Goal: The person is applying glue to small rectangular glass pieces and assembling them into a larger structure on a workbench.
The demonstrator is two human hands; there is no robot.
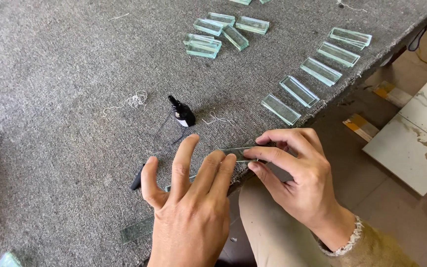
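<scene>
Your left hand (189,207) lies spread, palm down, near the front edge of the grey felt worktop (50,74); its fingers press flat on a long clear glass strip (238,153) and nothing is clasped in them. Your right hand (292,178) comes in from beyond the worktop's right-hand edge; thumb and forefinger pinch the far end of that same strip, so the hand is closed on the glass; the strip sits right at the front edge, raised a little on another piece beneath your left palm. A second flat glass strip (137,230) lies on the felt just left of your left wrist, close to the front edge.

Just beyond your left fingertips stands a small black bottle (182,113) with a narrow nozzle, tilted towards the back; its black cap (137,179) lies beside your left thumb; loose white threads (133,100) lie to the bottle's left.

Along the right-hand edge of the worktop runs a row of glass blocks (320,71), five in all, set apart from one another; nearer the back edge sits a looser cluster of glass blocks (218,33), some touching. Off the worktop, on the floor at the right, lies a pale stone slab (413,143); your beige trouser leg (273,232) shows under your right wrist.
</scene>
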